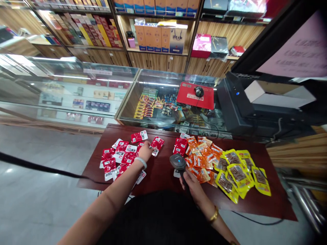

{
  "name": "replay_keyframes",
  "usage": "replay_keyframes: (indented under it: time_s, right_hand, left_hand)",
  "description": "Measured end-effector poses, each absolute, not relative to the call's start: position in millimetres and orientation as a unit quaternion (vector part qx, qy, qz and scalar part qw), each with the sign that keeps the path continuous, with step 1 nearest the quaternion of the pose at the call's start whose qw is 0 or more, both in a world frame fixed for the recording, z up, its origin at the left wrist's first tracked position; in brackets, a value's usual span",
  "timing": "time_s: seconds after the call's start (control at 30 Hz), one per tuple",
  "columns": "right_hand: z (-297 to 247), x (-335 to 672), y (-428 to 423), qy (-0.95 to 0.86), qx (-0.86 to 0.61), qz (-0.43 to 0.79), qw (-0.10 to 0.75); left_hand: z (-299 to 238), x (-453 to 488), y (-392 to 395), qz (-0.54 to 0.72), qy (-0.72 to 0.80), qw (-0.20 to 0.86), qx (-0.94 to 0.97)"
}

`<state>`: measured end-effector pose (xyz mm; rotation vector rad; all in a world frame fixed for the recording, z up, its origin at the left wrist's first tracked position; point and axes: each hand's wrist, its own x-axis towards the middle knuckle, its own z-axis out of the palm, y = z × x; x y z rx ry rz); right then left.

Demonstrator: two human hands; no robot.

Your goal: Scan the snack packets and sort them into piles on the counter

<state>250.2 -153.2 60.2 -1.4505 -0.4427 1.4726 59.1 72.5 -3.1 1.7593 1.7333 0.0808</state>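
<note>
My right hand (193, 185) is wrapped round the handle of a black barcode scanner (178, 161), whose head points up and left over the table. My left hand (145, 151) pinches the left edge of a red snack packet (157, 144) near the middle of the table. Left of that hand lies a loose pile of red and white snack packets (122, 157). More red packets (180, 145) sit just beyond the scanner. Orange snack packets (203, 154) are heaped to its right, and yellow snack packets (237, 173) lie farther right.
The packets rest on a dark red-brown table (159, 177). Behind it runs a glass display counter (153, 76) with a red mat (184, 93) and a black mouse (199, 91) on top. A dark machine with a monitor (298, 47) stands at the right. A black cable (51, 167) crosses the left side.
</note>
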Motion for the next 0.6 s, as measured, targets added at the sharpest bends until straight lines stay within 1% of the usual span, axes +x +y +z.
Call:
replay_keyframes:
  time_s: [0.17, 0.23, 0.33, 0.4, 0.47, 0.6]
  right_hand:
    - [67, 253, -147, -0.186, -0.596, 0.597, 0.503]
    - [69, 254, -144, -0.198, -0.594, 0.595, 0.505]
    - [69, 255, -142, -0.193, -0.589, 0.596, 0.511]
    - [68, 254, -144, -0.187, -0.585, 0.600, 0.512]
    - [66, 253, -147, -0.182, -0.587, 0.602, 0.510]
    - [61, 253, -152, -0.185, -0.597, 0.603, 0.496]
  left_hand:
    - [-15, 82, 19, 0.134, 0.582, 0.497, 0.630]
    - [-17, 88, 7, 0.146, 0.565, 0.520, 0.624]
    - [-16, 92, -1, 0.149, 0.558, 0.493, 0.651]
    - [-18, 95, -4, 0.151, 0.559, 0.494, 0.649]
    - [-21, 99, -8, 0.154, 0.559, 0.533, 0.616]
    - [-25, 109, -17, 0.134, 0.501, 0.664, 0.538]
